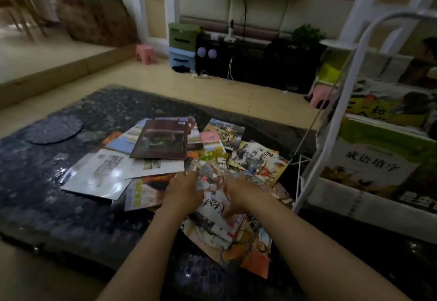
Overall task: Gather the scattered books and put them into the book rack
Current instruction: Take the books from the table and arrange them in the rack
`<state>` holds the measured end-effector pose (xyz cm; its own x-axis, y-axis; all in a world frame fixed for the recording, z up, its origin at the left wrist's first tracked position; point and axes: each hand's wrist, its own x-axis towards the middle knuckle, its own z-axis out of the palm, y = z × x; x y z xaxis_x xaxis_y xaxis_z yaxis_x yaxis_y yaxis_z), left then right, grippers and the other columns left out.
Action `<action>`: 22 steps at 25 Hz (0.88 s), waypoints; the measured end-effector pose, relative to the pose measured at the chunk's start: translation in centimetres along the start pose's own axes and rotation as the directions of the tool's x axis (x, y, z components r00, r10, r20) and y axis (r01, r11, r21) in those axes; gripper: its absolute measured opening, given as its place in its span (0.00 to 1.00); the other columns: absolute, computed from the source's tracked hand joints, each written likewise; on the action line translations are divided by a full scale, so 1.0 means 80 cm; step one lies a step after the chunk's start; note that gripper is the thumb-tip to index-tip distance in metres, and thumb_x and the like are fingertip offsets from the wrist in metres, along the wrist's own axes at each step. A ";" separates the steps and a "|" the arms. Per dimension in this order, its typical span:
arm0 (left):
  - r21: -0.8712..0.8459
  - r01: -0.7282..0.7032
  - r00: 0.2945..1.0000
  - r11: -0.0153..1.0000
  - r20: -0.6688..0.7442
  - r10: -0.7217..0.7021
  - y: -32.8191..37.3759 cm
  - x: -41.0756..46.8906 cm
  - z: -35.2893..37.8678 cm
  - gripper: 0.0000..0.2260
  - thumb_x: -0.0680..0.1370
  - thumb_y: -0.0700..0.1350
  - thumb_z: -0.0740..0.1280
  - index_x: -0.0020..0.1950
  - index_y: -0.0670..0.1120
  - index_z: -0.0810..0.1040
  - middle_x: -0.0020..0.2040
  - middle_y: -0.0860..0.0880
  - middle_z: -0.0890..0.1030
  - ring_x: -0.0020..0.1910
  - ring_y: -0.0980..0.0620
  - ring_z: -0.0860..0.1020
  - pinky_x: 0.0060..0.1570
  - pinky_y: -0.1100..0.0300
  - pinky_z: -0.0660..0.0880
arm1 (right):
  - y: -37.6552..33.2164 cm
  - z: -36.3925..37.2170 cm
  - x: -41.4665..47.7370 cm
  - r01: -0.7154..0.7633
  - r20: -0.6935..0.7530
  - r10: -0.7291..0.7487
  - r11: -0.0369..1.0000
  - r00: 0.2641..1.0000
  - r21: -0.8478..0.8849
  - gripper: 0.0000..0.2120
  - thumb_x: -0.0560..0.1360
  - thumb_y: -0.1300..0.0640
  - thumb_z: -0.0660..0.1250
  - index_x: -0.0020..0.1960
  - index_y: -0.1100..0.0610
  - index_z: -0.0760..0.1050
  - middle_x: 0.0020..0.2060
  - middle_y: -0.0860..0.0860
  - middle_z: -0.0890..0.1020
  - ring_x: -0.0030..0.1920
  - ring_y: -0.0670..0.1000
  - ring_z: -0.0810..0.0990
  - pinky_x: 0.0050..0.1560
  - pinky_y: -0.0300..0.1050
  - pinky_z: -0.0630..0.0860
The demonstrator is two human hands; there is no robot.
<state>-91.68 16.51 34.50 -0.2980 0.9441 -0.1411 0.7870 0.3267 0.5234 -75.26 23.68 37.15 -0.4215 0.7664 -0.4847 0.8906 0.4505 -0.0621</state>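
Several thin books lie scattered in a heap on a dark glossy table [47, 194]. Among them are a brown-covered book [160, 142] on top at the back, a white booklet [99, 173] at the left and a colourful picture book [260, 161] at the right. My left hand [183, 188] and my right hand [238, 194] both rest on one illustrated book [212, 196] at the front of the heap, fingers curled at its two sides. A white wire book rack [331, 135] stands at the right with large books [373, 159] in it.
A round dark mat [55, 129] lies at the table's back left. Beyond the table are wooden floor, a pink stool [145, 53], stacked green and blue boxes [183, 45], a black cabinet [255, 59] with cables, and another pink stool [320, 96] behind the rack.
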 end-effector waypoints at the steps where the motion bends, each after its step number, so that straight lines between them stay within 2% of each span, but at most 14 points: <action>1: -0.044 0.028 0.999 0.999 -0.021 -0.029 -0.003 0.006 0.001 0.22 0.78 0.51 0.63 0.70 0.46 0.67 0.64 0.41 0.70 0.64 0.38 0.70 0.60 0.46 0.72 | 0.000 0.004 0.003 -0.011 0.027 0.011 1.000 1.000 -0.017 0.54 0.66 0.41 0.79 0.79 0.50 0.48 0.77 0.58 0.56 0.73 0.65 0.62 0.69 0.63 0.69; 3: -0.121 0.071 0.996 0.990 -0.044 -0.076 -0.006 0.021 -0.001 0.22 0.79 0.52 0.64 0.71 0.44 0.68 0.64 0.40 0.72 0.63 0.39 0.72 0.60 0.49 0.72 | -0.003 0.007 0.009 -0.016 0.070 0.018 0.999 0.997 -0.040 0.52 0.67 0.41 0.78 0.79 0.53 0.51 0.76 0.58 0.58 0.73 0.65 0.62 0.69 0.64 0.67; 6: -0.123 0.095 0.995 0.988 -0.020 -0.099 -0.001 0.034 -0.009 0.17 0.78 0.49 0.66 0.63 0.42 0.72 0.56 0.44 0.77 0.56 0.42 0.76 0.49 0.55 0.72 | -0.009 0.003 0.016 -0.042 0.093 0.049 0.997 0.995 -0.070 0.50 0.66 0.41 0.79 0.77 0.53 0.54 0.73 0.59 0.61 0.71 0.65 0.65 0.67 0.64 0.69; 9: -0.147 0.136 0.991 0.980 0.018 -0.135 0.006 0.040 -0.017 0.06 0.76 0.46 0.68 0.49 0.45 0.75 0.46 0.44 0.74 0.44 0.44 0.75 0.41 0.55 0.70 | -0.013 0.003 0.022 -0.061 0.109 0.071 0.994 0.991 -0.093 0.53 0.64 0.40 0.80 0.77 0.51 0.53 0.72 0.59 0.62 0.70 0.65 0.65 0.67 0.64 0.70; 11: -0.218 0.130 0.991 0.967 0.041 -0.124 0.010 0.044 -0.019 0.06 0.76 0.43 0.68 0.41 0.44 0.73 0.40 0.43 0.74 0.38 0.47 0.72 0.36 0.55 0.69 | -0.011 0.002 0.025 -0.050 0.117 0.061 0.994 0.991 -0.095 0.54 0.64 0.40 0.80 0.78 0.50 0.51 0.73 0.60 0.61 0.71 0.66 0.65 0.67 0.64 0.70; 12: -0.250 0.115 0.993 0.961 0.060 -0.103 0.013 0.044 -0.021 0.06 0.76 0.43 0.67 0.41 0.43 0.74 0.40 0.43 0.75 0.38 0.46 0.73 0.36 0.54 0.71 | -0.010 0.002 0.026 -0.047 0.123 0.059 0.994 0.991 -0.094 0.55 0.64 0.40 0.80 0.78 0.50 0.50 0.73 0.60 0.60 0.71 0.66 0.64 0.67 0.64 0.70; 14: -0.337 0.099 0.989 0.936 0.140 -0.054 0.014 0.043 -0.024 0.03 0.77 0.41 0.66 0.50 0.46 0.75 0.45 0.43 0.78 0.43 0.43 0.78 0.43 0.47 0.78 | -0.009 0.001 0.026 -0.051 0.125 0.063 0.994 0.990 -0.093 0.56 0.64 0.40 0.80 0.79 0.49 0.49 0.74 0.60 0.59 0.72 0.66 0.63 0.67 0.65 0.69; 16: -0.401 0.111 0.972 0.909 0.234 -0.016 0.010 0.037 -0.030 0.11 0.77 0.37 0.65 0.57 0.49 0.73 0.49 0.42 0.79 0.47 0.40 0.80 0.47 0.41 0.79 | -0.008 0.002 0.024 -0.048 0.106 0.058 0.994 0.993 -0.100 0.55 0.63 0.39 0.80 0.78 0.49 0.50 0.73 0.60 0.60 0.72 0.66 0.63 0.67 0.65 0.69; 18: -0.427 0.101 0.970 0.898 0.242 0.006 0.007 0.034 -0.035 0.15 0.76 0.33 0.66 0.58 0.50 0.74 0.49 0.41 0.81 0.47 0.40 0.82 0.47 0.40 0.80 | -0.005 0.003 0.021 -0.031 0.095 0.040 0.995 0.995 -0.094 0.54 0.63 0.38 0.80 0.77 0.50 0.52 0.73 0.60 0.61 0.71 0.66 0.64 0.67 0.64 0.70; 20: -0.477 0.084 0.982 0.875 0.187 0.008 0.008 0.033 -0.039 0.15 0.76 0.32 0.65 0.56 0.50 0.76 0.47 0.43 0.82 0.46 0.44 0.82 0.45 0.48 0.82 | -0.003 -0.002 0.017 -0.013 0.071 0.019 0.996 0.997 -0.083 0.53 0.63 0.37 0.79 0.76 0.51 0.53 0.72 0.59 0.63 0.69 0.64 0.68 0.66 0.64 0.71; 22: -0.528 0.023 0.997 0.849 0.078 0.022 0.015 0.030 -0.044 0.16 0.77 0.31 0.64 0.57 0.50 0.77 0.46 0.49 0.81 0.44 0.51 0.80 0.40 0.61 0.80 | -0.005 -0.018 0.013 0.018 -0.071 -0.024 0.996 0.997 -0.085 0.50 0.66 0.42 0.79 0.77 0.53 0.53 0.71 0.58 0.65 0.68 0.63 0.69 0.65 0.64 0.70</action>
<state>-93.37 19.04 37.72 -0.2376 0.9516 -0.1947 0.3758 0.2749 0.8850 -76.31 24.94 37.89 -0.4536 0.7858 -0.4204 0.8652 0.5014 0.0037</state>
